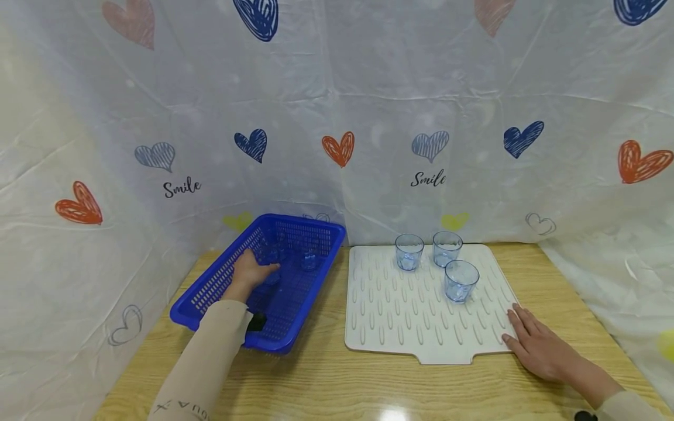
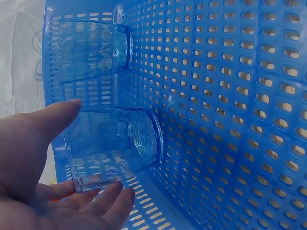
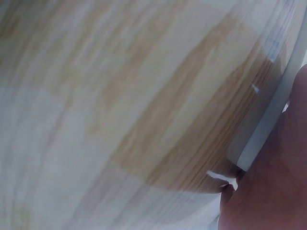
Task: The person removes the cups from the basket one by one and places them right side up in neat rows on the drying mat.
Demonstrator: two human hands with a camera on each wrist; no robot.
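Note:
My left hand (image 1: 248,273) is down inside a blue plastic basket (image 1: 310,313). Its thumb and fingers lie on opposite sides of a clear bluish drinking glass (image 2: 112,146), holding it near the rim. A second glass (image 2: 93,50) stands beside that one in the left wrist view. Another small bluish glass (image 1: 309,261) shows toward the basket's far right. My right hand (image 1: 544,348) rests with extended fingers on the right front edge of a white ridged draining mat (image 1: 379,310). Three glasses stand upright on the mat: one at back left (image 1: 409,252), one at back right (image 1: 447,249), one in front (image 1: 461,282).
Both the basket and the mat are on a wooden table (image 1: 326,380), the basket to the left. A white curtain (image 1: 295,105) printed with hearts hangs behind the table and along both sides. The mat has a short tab (image 1: 444,358) at its front edge.

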